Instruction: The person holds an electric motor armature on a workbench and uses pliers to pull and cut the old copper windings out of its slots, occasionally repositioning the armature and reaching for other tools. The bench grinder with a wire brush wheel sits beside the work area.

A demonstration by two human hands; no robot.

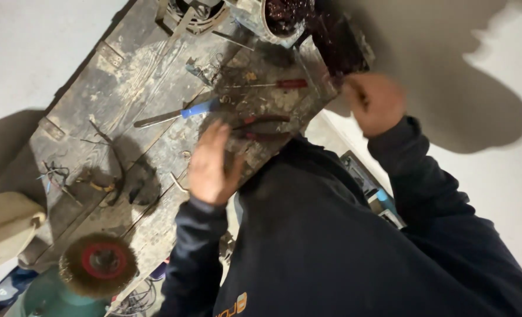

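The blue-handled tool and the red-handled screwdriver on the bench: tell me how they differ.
The blue-handled tool has a broad flat blade and lies ahead of the left hand; the red-handled screwdriver has a thin shaft and lies nearer the right hand. Both lie flat, untouched, on the workbench.

"What is the bench made of?"

"The worn grey wooden workbench (137, 76) is rough plank, scuffed and stained matt. On it lie a dull steel blade with a glossy blue plastic handle (178, 114) and red-handled pliers (261, 126) with smooth plastic grips."

"And below?"

"The round wire brush wheel (98, 264) shows bristly, rusty-brown metal strands round a matt red hub. The person's dark navy sleeves (193, 258) are soft matt cloth; the bare left hand (212, 164) hovers just over the wood."
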